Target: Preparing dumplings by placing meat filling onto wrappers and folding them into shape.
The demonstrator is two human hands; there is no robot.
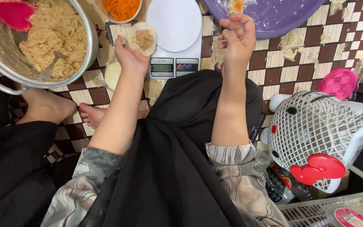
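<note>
- The left hand [130, 54] is cupping a round disc of dough [142, 38] with a spoonful of beige filling sitting in its middle; the fingers are curling under the disc and holding it up off the mat.
- Just left of that hand, a big metal pot [90, 46] is holding more of the same beige filling, with a pink spatula [11, 12] and a spoon resting in it.
- Just below the left hand, a flat pale piece of dough [112, 75] is lying on the checked mat [299, 67].
- Above the left hand, a small bowl of grated carrot [122, 8] is standing at the frame's top edge.
- Between the two hands, a white kitchen scale [175, 40] is sitting with its round plate bare.
- The right hand [237, 40] is hanging loosely curled, fingers bent inward and holding nothing that I can make out.
- Just above the right hand, a purple tray [282, 17] is carrying a small dough piece [235, 6] near its rim.
- Well to the right of the right hand, a white cat-shaped basket with a red bow [320, 134] is lying on its side, and a pink lid [338, 83] is resting beyond it.
</note>
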